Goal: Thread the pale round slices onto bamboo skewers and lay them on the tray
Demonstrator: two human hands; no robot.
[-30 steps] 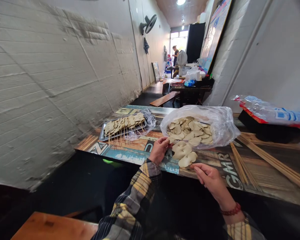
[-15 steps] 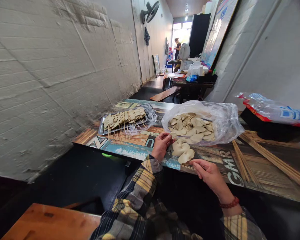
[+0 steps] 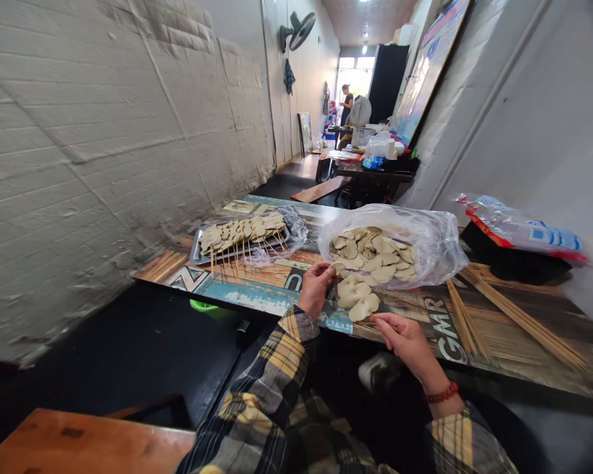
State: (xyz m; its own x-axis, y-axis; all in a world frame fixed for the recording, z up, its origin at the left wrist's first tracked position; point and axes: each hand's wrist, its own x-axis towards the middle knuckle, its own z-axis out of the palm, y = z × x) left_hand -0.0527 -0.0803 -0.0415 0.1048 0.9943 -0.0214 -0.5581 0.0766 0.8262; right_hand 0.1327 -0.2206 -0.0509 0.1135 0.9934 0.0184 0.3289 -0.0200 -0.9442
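Observation:
Pinched in my left hand (image 3: 316, 288) is one thin beige slice (image 3: 337, 267), round and flat. My right hand (image 3: 400, 336) is closed on the lower end of a skewer (image 3: 372, 317), most of which is hidden by the slices threaded on it. These threaded slices (image 3: 354, 295) hang between my two hands, over the table's front edge. Just beyond lies an open clear plastic bag (image 3: 437, 240) with many loose slices (image 3: 375, 253) of the same kind spilling toward its mouth. What the slices are made of I cannot tell.
Left on the patterned table (image 3: 257, 296) stands a metal tray (image 3: 196, 255) of filled skewers (image 3: 242, 234). Bare bamboo sticks (image 3: 524, 319) lie at right, near a black container (image 3: 514, 253) with a plastic package (image 3: 524, 227). A wooden stool (image 3: 103, 447) is lower left. A person (image 3: 346, 105) stands far back.
The view has shifted slightly, so the table things appear a little further left. Both hands keep nearly the same pose, still holding the slice and the skewer.

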